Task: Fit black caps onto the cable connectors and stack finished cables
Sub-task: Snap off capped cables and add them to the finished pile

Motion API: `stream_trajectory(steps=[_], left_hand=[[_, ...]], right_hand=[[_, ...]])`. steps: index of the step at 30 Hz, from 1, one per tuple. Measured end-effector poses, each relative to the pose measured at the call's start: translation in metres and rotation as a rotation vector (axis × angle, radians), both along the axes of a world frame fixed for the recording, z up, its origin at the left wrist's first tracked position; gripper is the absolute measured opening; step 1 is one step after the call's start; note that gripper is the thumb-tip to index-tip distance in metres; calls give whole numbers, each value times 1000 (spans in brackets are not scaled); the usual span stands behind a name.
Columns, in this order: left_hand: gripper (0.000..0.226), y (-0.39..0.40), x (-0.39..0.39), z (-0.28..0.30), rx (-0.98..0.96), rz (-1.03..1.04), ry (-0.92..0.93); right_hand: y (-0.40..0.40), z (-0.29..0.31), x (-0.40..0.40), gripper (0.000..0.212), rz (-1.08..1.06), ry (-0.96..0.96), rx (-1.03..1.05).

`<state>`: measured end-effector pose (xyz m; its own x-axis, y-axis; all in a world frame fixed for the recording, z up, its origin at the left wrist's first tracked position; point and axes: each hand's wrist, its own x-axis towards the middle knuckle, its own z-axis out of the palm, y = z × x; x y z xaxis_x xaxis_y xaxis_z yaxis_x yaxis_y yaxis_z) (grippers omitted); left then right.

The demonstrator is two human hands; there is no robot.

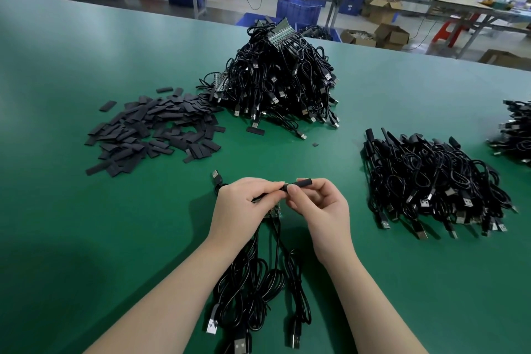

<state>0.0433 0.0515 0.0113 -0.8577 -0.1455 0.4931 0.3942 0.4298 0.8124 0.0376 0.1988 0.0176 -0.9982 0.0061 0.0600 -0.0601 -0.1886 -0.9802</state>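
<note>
My left hand (244,201) grips a small bunch of black cables (253,282) by their connector ends, and the cables hang down toward me over the green table. My right hand (316,204) pinches a black cap (301,183) between thumb and fingers, at the tip of the connector held by the left hand. A spread of loose black caps (152,132) lies at the left. A tall heap of black cables (275,80) stands behind it. A stack of capped cables (431,178) lies to the right.
The green table (86,66) stretches far on every side. Another cable heap (514,135) sits at the right edge. One loose USB plug (217,175) lies just left of my hands. Benches, blue crates and cardboard boxes stand beyond the table.
</note>
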Motion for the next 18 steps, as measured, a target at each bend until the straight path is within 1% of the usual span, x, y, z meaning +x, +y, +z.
stream_trajectory(steps=[4, 9, 11, 13, 15, 18], left_hand=[[20, 2, 0, 1, 20, 5, -13], [22, 1, 0, 1, -13, 3, -4], [22, 1, -1, 1, 1, 0, -16], [22, 2, -1, 1, 11, -8, -31], [24, 3, -1, 1, -3, -22, -34], [25, 3, -1, 0, -48, -63, -20]], right_hand=[[1, 0, 0, 19, 13, -15, -45], [0, -1, 0, 14, 25, -7, -25], [-1, 0, 1, 26, 10, 23, 17], [-2, -1, 1, 40, -30, 69, 106], [-4, -1, 2, 41, -73, 104, 179], [-4, -1, 2, 40, -94, 111, 191]])
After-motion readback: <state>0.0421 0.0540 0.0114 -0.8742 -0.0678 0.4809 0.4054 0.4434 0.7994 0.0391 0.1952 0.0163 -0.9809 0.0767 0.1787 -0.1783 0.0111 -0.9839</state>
